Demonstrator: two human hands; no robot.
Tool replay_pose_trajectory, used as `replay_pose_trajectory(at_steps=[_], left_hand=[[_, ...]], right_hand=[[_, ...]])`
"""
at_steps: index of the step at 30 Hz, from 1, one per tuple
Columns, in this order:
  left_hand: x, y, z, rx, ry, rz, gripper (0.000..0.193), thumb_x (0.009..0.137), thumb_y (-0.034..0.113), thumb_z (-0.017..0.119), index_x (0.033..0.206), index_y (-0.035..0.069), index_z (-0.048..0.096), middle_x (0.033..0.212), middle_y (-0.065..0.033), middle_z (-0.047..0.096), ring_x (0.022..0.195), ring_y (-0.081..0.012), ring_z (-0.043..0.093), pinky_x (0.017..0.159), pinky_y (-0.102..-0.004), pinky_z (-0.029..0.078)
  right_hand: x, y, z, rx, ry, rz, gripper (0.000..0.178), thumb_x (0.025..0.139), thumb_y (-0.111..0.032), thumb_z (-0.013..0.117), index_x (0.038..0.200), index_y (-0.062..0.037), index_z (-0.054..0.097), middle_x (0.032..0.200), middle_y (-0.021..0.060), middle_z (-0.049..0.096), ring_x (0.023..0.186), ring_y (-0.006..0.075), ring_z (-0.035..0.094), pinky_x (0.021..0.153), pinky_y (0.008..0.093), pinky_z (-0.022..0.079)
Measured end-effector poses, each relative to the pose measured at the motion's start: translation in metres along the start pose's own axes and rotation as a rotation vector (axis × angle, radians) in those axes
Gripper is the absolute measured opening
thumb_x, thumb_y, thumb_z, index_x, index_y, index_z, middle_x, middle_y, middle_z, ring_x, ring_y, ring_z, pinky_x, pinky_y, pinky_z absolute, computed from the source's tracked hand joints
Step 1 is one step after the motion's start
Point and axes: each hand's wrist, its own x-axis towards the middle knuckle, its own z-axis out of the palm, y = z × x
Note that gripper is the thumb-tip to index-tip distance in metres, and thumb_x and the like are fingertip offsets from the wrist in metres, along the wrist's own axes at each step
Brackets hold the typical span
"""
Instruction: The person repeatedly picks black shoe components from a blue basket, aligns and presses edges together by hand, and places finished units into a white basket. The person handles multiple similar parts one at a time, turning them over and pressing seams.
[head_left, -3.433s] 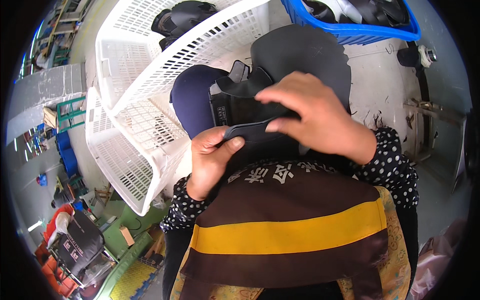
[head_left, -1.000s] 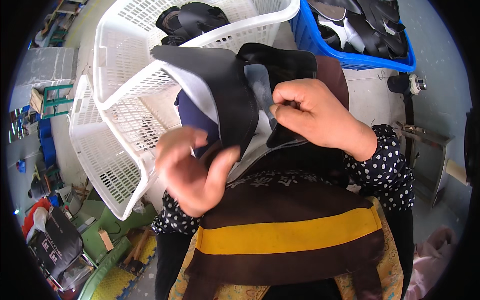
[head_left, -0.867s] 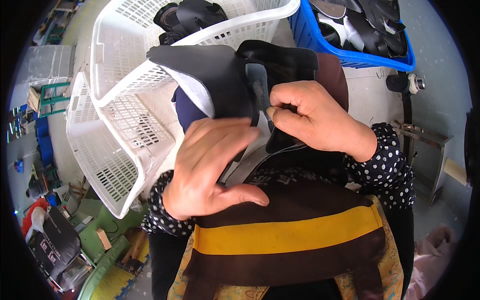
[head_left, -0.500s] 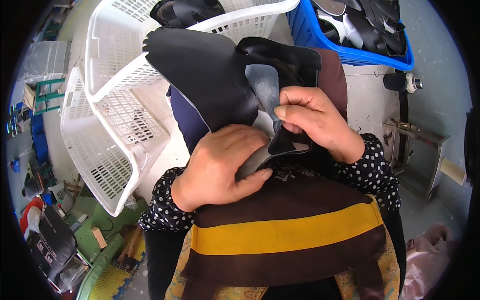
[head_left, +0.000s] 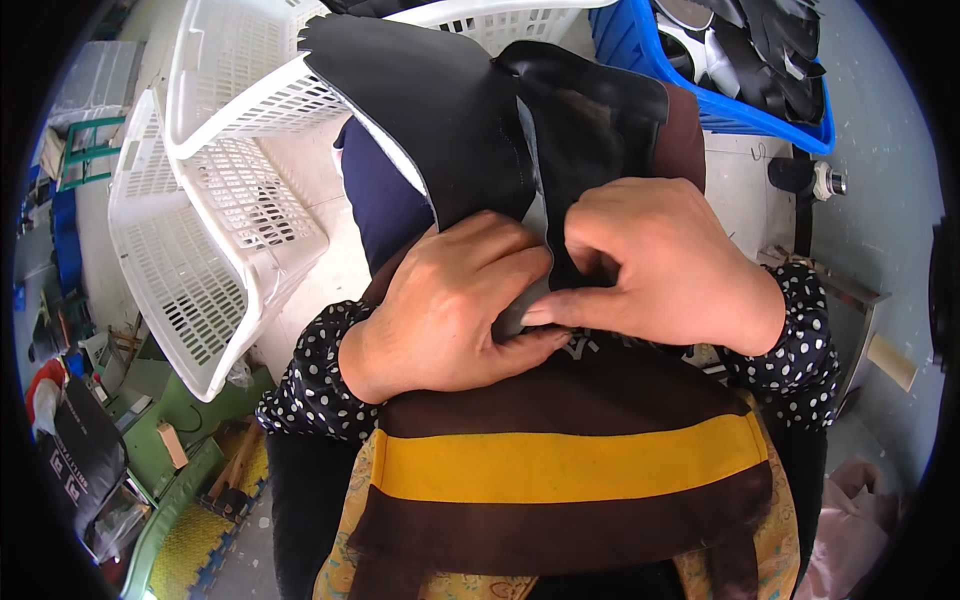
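Note:
A black leather piece (head_left: 430,110) with a wide left panel lies across my lap. A shinier, creased black flap forms its right side, and a narrow grey underside (head_left: 536,215) shows between the two. My left hand (head_left: 450,310) is closed on the near end of the leather, fingers on top and thumb toward me. My right hand (head_left: 680,265) pinches the near edge of the right flap, its thumb beside the left hand's fingertips on the grey strip. Both palms hide part of the near edge.
White perforated plastic baskets (head_left: 250,200) stand at the left and far side. At the far right is a blue crate (head_left: 735,100) of black and white leather pieces. My brown apron (head_left: 560,400) has a yellow band. A metal frame (head_left: 855,330) stands at the right.
My right hand has come down toward me and turned over, its thumb now near my left hand. The grey-backed flap it held up has folded down, so less of its underside shows.

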Motion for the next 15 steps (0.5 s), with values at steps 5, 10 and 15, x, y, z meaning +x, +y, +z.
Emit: replay_pose_trajectory(at_steps=[5, 10, 15], left_hand=[[-0.002, -0.001, 0.001, -0.060, -0.054, -0.025, 0.055, 0.062, 0.016, 0.092, 0.108, -0.005, 0.071, 0.098, -0.0192, 0.070, 0.088, -0.0377, 0.067, 0.078, -0.0430, 0.056], [-0.007, -0.003, 0.001, -0.092, -0.079, -0.069, 0.051, 0.064, 0.014, 0.090, 0.109, -0.004, 0.072, 0.096, -0.0169, 0.070, 0.086, -0.0350, 0.068, 0.076, -0.0402, 0.056], [-0.008, -0.003, 0.003, -0.103, -0.062, -0.087, 0.048, 0.066, 0.014, 0.089, 0.107, -0.003, 0.072, 0.094, -0.0164, 0.069, 0.083, -0.0347, 0.067, 0.074, -0.0402, 0.056]], right_hand=[[0.003, -0.008, 0.004, -0.196, -0.073, -0.060, 0.029, 0.083, -0.024, 0.079, 0.075, -0.0038, 0.060, 0.074, 0.0101, 0.062, 0.072, 0.0324, 0.064, 0.064, 0.0436, 0.051], [-0.001, 0.001, 0.009, -0.038, -0.045, -0.114, 0.020, 0.085, -0.012, 0.076, 0.078, -0.0032, 0.059, 0.073, 0.0110, 0.059, 0.070, 0.0327, 0.062, 0.063, 0.0440, 0.049], [-0.009, 0.011, 0.015, 0.348, 0.052, 0.082, 0.024, 0.087, -0.009, 0.078, 0.078, -0.0033, 0.057, 0.071, 0.0099, 0.056, 0.066, 0.0323, 0.059, 0.059, 0.0436, 0.045]])
